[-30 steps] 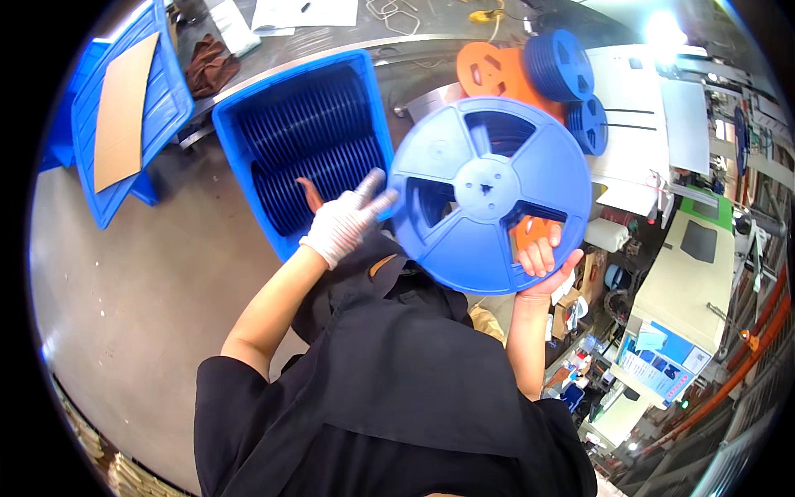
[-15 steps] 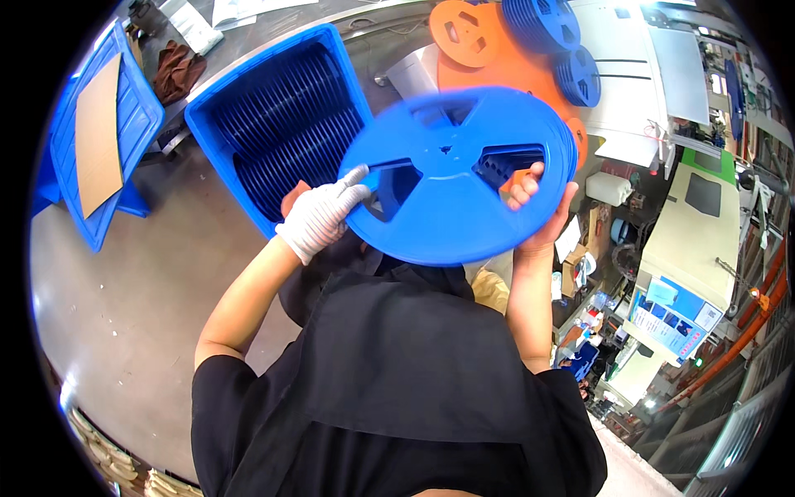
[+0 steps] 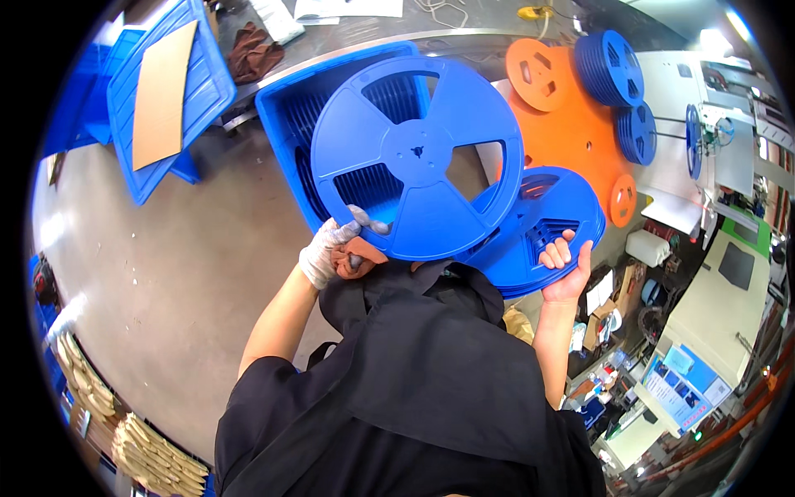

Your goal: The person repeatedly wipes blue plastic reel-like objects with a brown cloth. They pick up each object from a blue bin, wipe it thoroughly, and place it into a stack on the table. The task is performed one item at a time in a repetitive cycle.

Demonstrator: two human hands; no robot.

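In my left hand (image 3: 325,255), which wears a white glove, the lower left rim of a blue plastic reel (image 3: 435,207) is gripped. A brownish-orange cloth (image 3: 361,253) is bunched in the same hand by the rim. The reel faces me, showing its small hub hole and large window cutouts. Partly behind it to the right, my bare right hand (image 3: 568,269) holds a stack of similar blue reels (image 3: 505,263), fingers hooked into a cutout. Behind the single reel stands a blue bin (image 3: 278,137) with rows of upright reels, partly hidden.
Beyond the stack is an orange plate (image 3: 563,141) bearing an orange disc (image 3: 532,74) and stacks of small blue reels (image 3: 613,70). At far left, a blue lid (image 3: 205,91) carries a cardboard sheet (image 3: 166,99). A steel table (image 3: 356,31) runs behind the bin; a cream machine (image 3: 716,290) stands right.
One reel has come away from the stack, moved left and up by my left hand, and now faces me. The stack sits lower in my right hand. The cloth shows more; the view has shifted.
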